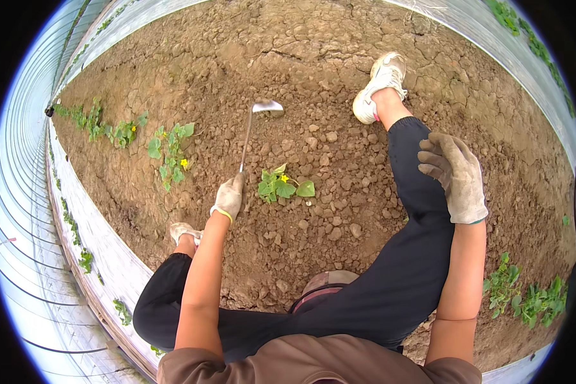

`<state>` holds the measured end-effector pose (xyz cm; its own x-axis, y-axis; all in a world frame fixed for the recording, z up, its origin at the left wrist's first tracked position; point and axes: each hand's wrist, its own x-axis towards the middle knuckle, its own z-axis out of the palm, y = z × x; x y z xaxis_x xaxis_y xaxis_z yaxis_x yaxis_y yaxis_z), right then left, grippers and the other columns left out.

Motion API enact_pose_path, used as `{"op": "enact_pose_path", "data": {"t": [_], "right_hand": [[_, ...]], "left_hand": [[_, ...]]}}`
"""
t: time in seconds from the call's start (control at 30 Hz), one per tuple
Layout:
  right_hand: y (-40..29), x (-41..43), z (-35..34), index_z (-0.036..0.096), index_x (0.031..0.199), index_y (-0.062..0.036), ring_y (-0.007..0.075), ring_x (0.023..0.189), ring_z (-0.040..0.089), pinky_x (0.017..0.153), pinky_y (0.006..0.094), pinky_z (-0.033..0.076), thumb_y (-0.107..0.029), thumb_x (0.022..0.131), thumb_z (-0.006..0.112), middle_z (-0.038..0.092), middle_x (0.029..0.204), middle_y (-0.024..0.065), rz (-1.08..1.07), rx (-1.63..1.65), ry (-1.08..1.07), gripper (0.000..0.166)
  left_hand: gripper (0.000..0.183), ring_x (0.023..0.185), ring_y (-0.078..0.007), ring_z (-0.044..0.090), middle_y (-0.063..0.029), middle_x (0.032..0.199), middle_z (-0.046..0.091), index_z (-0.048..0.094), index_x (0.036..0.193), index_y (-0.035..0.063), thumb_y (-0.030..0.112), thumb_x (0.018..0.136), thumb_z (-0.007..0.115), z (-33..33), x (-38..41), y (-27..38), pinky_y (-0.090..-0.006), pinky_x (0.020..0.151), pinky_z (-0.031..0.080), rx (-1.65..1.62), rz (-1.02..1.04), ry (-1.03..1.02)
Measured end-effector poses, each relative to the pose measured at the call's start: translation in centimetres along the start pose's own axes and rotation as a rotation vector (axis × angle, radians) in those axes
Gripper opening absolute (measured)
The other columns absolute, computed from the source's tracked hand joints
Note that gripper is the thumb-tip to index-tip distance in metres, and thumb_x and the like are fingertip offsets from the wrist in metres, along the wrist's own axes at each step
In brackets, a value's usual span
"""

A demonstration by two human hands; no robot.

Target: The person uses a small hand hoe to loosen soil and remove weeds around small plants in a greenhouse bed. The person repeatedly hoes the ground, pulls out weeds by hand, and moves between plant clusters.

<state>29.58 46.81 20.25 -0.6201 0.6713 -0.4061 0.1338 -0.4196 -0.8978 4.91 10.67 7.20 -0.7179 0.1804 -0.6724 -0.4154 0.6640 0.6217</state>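
My left hand (pixel 229 196), in a soiled pale work glove, grips the lower end of a small hand hoe. The hoe's thin shaft (pixel 246 139) reaches away from me, and its shiny metal blade (pixel 268 106) is at the loose soil, slightly blurred. Just right of that hand grows a low vine seedling (pixel 284 184) with lobed leaves and a yellow flower. My right hand (pixel 453 175), gloved too, hovers by my right knee with its fingers curled apart and nothing in them. Clods of turned soil (pixel 336 206) surround the seedling.
More flowering vine plants (pixel 172 152) run in a row to the left. Bushier plants (pixel 528 293) stand at lower right. White plastic sheeting (pixel 110 254) borders the bed, beside a hooped film tunnel wall (pixel 24 201). My legs (pixel 413 230) straddle the soil, shoes (pixel 381 86) planted apart.
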Motion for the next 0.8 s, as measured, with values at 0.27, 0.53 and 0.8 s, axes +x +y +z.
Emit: {"op": "enact_pose_path", "data": {"t": [0.27,0.53,0.8], "right_hand": [[0.0,0.3,1.0,0.056,0.114,0.0045,0.0196,0.086,0.065,0.074,0.0314,0.054,-0.029,0.095,0.055,0.064,0.1,0.0135,-0.017,0.02,-0.057,0.039],[-0.4,-0.2,0.0,0.056,0.113,0.004,0.0188,0.084,0.065,0.074,0.0314,0.054,-0.032,0.094,0.056,0.064,0.098,0.0126,-0.019,-0.007,0.03,0.04],[-0.5,0.2,0.7,0.058,0.111,0.0038,0.0184,0.084,0.065,0.073,0.0312,0.054,-0.032,0.094,0.056,0.065,0.097,0.0122,0.01,-0.06,-0.029,0.04]], "left_hand": [[0.044,0.047,-0.0154,0.048,-0.0045,0.058,0.051,0.058,0.092,0.0053,0.047,0.095,0.045,6.4,-0.1,-3.4,-0.0322,0.045,0.041,0.435,-0.101,-0.301],[0.046,0.046,-0.013,0.045,-0.0022,0.057,0.049,0.057,0.084,0.0048,0.048,0.094,0.047,6.1,0.7,3.1,-0.0298,0.044,0.039,-0.112,0.182,0.118],[0.057,0.084,-0.0321,0.064,-0.0197,0.094,0.065,0.062,0.108,0.0007,0.05,0.097,0.035,4.5,12.8,1.6,-0.0408,0.076,0.05,0.592,0.037,0.068]]}}
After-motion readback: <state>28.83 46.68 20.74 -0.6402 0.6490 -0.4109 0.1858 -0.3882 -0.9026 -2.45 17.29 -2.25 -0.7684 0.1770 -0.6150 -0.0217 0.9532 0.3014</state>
